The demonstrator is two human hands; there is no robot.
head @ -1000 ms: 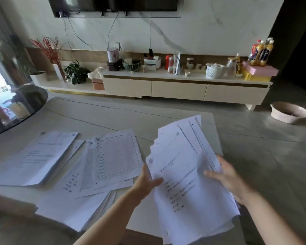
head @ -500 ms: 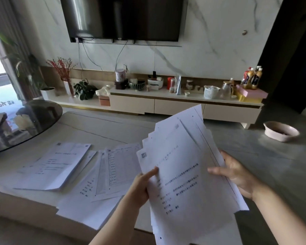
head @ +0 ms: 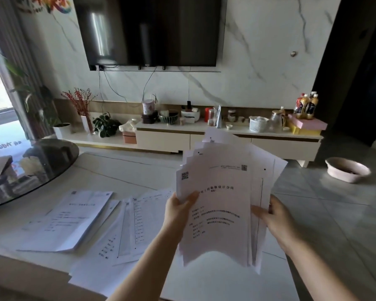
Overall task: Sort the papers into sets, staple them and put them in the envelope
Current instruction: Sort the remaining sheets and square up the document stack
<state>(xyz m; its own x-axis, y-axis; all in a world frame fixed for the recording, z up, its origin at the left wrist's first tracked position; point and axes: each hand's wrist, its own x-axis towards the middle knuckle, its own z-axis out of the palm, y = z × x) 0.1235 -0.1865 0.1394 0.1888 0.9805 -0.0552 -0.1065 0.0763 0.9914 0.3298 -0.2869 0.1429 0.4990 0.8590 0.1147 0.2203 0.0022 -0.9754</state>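
I hold a fanned stack of printed white papers upright above the white table. My left hand grips the stack's left edge, thumb on the front sheet. My right hand grips the right edge, fingers curled round the sheets. On the table to the left lies a stacked set of papers. Between it and my left arm, loose sheets with a printed table overlap one another. No stapler or envelope is in view.
A round dark glass tabletop sits at the left. Behind the table runs a low TV cabinet crowded with jars, bottles and plants, under a wall-mounted TV. A pink basin sits on the tiled floor at the right.
Both hands have lifted the stack and tilted it more upright toward me. The view has tipped upward, showing more of the wall and the TV.
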